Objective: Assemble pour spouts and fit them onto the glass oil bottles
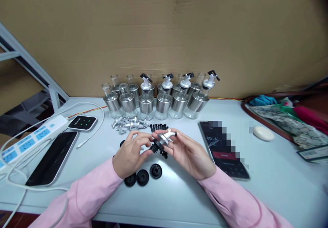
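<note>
Between my hands, above the table, is a tilted silver pourer spout (pixel 164 139) with a black ribbed stopper (pixel 154 148) at its lower left. My left hand (pixel 133 149) pinches the stopper end, while my right hand (pixel 189 153) grips the silver spout end. Below them on the table lie several round black stopper caps (pixel 142 177), one partly hidden behind my left hand. Just beyond my fingers, small black pieces (pixel 159 127) lie in a row. Left of that row is a pile of loose silver spout parts (pixel 129 124).
Several glass bottles with steel sleeves (pixel 146 104) stand at the back against a cardboard panel (pixel 164 40), some fitted with pourers. At left are a power strip (pixel 33 142), a black phone (pixel 52 158) and cables. Rightward lie another phone (pixel 222 153) and a white oval object (pixel 263 133).
</note>
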Tool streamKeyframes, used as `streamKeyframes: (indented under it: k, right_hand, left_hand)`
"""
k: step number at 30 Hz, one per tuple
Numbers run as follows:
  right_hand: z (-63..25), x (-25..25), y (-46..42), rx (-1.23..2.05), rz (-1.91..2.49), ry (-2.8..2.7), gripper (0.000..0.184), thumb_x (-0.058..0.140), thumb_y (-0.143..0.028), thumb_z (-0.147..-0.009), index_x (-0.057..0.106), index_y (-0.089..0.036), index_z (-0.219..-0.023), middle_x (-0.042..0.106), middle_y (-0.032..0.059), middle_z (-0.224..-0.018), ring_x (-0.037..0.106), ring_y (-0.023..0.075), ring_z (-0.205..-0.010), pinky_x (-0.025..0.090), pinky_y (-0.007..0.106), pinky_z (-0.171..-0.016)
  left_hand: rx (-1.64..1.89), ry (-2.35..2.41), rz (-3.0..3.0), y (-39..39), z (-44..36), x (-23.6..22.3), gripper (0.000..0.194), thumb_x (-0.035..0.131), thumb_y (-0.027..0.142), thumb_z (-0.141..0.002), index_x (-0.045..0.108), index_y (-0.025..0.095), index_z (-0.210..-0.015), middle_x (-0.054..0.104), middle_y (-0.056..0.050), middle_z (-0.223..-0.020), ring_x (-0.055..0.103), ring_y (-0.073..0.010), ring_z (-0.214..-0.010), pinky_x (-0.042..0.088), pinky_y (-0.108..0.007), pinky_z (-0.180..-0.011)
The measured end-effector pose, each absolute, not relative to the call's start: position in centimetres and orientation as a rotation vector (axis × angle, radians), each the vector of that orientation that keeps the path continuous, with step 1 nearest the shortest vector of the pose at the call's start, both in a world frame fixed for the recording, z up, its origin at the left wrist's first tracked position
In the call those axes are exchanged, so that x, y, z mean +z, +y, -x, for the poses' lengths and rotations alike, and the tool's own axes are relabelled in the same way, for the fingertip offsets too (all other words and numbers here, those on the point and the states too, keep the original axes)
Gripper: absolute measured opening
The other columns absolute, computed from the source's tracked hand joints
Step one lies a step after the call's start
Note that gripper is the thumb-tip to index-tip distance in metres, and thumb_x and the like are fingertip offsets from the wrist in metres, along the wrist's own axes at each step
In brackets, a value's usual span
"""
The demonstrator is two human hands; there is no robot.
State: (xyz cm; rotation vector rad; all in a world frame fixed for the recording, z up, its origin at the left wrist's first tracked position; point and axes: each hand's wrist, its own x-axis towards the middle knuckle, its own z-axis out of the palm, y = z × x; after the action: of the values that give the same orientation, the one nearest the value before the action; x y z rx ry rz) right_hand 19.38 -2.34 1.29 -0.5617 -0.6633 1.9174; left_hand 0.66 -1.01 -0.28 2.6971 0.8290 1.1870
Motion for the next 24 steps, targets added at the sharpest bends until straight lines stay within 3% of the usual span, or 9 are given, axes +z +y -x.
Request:
streamKeyframes:
  k: [5, 9, 18, 21, 24]
  right_hand:
    - [-19.6, 0.9, -2.3, 1.908, 0.577, -0.698, 0.011, 0.059, -0.028, -0.079, 0.061, -0.021, -0.087, 0.065, 0.0041, -0.096, 0.059, 0.0187, -0.094, 0.043, 0.037, -0.085]
    - [-19.6, 0.4, -2.2, 1.868, 0.622, -0.755, 0.015, 0.062, -0.031, -0.077, 0.062, -0.02, -0.088, 0.064, 0.003, -0.096, 0.058, 0.0164, -0.09, 0.046, 0.031, -0.079]
    - [-19.3, 0.3, -2.3, 1.75, 0.795, -0.928, 0.027, 0.06, -0.041, -0.079, 0.05, -0.027, -0.1, 0.062, -0.0024, -0.076, 0.064, 0.0137, -0.073, 0.05, 0.029, -0.071]
    - [-19.0, 0.2, -2.6, 1.622, 0.849, -1.17, 0.031, 0.067, -0.04, -0.071, 0.054, -0.025, -0.095, 0.062, 0.0014, -0.089, 0.062, 0.0159, -0.085, 0.051, 0.027, -0.071]
    - [-18.7, 0.1, -2.9, 1.484, 0.934, -1.37, 0.038, 0.073, -0.026, -0.064, 0.054, -0.024, -0.097, 0.062, 0.0031, -0.101, 0.059, 0.0177, -0.097, 0.051, 0.027, -0.076]
  left_hand:
    - [1.099, 0.713, -2.724, -0.9, -0.6, -0.3, 0.029, 0.027, 0.024, -0.095, 0.03, 0.016, -0.122, 0.051, -0.016, -0.113, 0.049, -0.021, -0.107, 0.046, -0.038, -0.083]
    - [0.918, 0.714, -2.805, -1.0, -0.5, -0.2, 0.034, 0.028, 0.016, -0.092, 0.03, 0.018, -0.126, 0.044, -0.015, -0.123, 0.045, -0.0223, -0.114, 0.046, -0.038, -0.086]
    - [1.005, 0.764, -2.815, -1.2, -0.7, 0.1, 0.027, 0.03, 0.009, -0.089, 0.035, 0.02, -0.113, 0.052, -0.011, -0.111, 0.053, -0.0176, -0.099, 0.047, -0.032, -0.08]
    - [1.03, 0.83, -2.851, -1.2, -0.8, -0.2, 0.021, 0.031, 0.013, -0.09, 0.036, 0.019, -0.11, 0.054, -0.01, -0.105, 0.055, -0.0178, -0.096, 0.047, -0.033, -0.079]
    - [1.042, 0.902, -2.904, -1.1, -1.1, -0.1, 0.016, 0.031, 0.018, -0.092, 0.039, 0.017, -0.105, 0.057, -0.01, -0.1, 0.056, -0.0182, -0.091, 0.046, -0.033, -0.076]
